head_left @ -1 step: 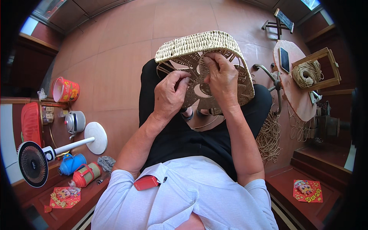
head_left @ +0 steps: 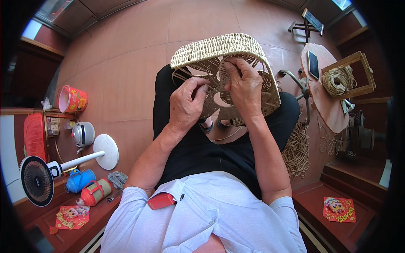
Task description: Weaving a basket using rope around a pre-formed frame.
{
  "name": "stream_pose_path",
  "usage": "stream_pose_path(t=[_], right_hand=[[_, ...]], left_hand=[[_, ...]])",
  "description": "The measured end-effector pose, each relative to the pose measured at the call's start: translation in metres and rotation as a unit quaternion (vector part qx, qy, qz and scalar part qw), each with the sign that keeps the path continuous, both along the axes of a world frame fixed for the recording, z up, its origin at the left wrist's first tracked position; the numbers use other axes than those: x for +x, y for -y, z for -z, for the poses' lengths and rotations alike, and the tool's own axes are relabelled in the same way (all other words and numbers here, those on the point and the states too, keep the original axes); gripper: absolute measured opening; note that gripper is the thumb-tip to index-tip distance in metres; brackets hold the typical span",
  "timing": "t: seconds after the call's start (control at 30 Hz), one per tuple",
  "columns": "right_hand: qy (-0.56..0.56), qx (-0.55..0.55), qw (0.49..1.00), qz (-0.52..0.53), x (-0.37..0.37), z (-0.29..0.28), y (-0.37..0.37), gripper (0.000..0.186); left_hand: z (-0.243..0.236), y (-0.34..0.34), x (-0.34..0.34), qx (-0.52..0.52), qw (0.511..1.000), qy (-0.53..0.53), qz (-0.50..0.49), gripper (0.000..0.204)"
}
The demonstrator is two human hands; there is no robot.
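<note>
A pale woven cord basket (head_left: 219,46) rests tilted across my knees, its tightly woven side turned away from me. Petal-shaped openwork panels around a central ring fill the part that faces me. At the left of this openwork, my left hand (head_left: 187,101) is closed, thumb and forefinger pinched together; what lies between the fingertips is too small to make out. My right hand (head_left: 244,88) pinches the woven work just under the upper rim, with its other fingers curled. Loose cord strands (head_left: 181,75) show by the left corner of the basket.
Right of my leg lies a heap of cord (head_left: 297,152). Beyond it, a small table (head_left: 325,101) bears a phone (head_left: 312,65) and a wooden frame (head_left: 368,69) with a cord coil (head_left: 337,80). At left stand a fan (head_left: 38,181), a kettle (head_left: 83,134), flasks (head_left: 96,192) and a bucket (head_left: 72,99).
</note>
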State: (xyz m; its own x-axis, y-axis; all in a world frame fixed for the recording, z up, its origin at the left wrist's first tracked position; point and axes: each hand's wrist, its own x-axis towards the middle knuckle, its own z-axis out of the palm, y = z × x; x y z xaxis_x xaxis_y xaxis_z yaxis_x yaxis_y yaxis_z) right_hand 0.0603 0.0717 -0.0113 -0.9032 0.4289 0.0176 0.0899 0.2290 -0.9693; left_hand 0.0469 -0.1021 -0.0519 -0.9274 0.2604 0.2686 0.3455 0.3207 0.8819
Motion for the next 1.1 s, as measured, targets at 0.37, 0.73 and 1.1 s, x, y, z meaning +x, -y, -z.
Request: stream_pose_path(t=[0.37,0.73,1.1], right_hand=[[-0.181,0.277,0.943,0.027,0.026,0.007,-0.014,0.023],[-0.100,0.433,0.894,0.055,0.043,0.014,-0.109,0.051],[-0.072,0.444,0.892,0.052,0.027,0.033,-0.121,0.033]], left_hand=[[0.001,0.022,-0.012,0.032,0.994,-0.061,-0.082,0.015],[0.019,0.063,-0.019,-0.043,0.988,-0.035,-0.146,0.017],[-0.005,0.059,-0.028,-0.120,0.984,-0.062,-0.116,0.022]])
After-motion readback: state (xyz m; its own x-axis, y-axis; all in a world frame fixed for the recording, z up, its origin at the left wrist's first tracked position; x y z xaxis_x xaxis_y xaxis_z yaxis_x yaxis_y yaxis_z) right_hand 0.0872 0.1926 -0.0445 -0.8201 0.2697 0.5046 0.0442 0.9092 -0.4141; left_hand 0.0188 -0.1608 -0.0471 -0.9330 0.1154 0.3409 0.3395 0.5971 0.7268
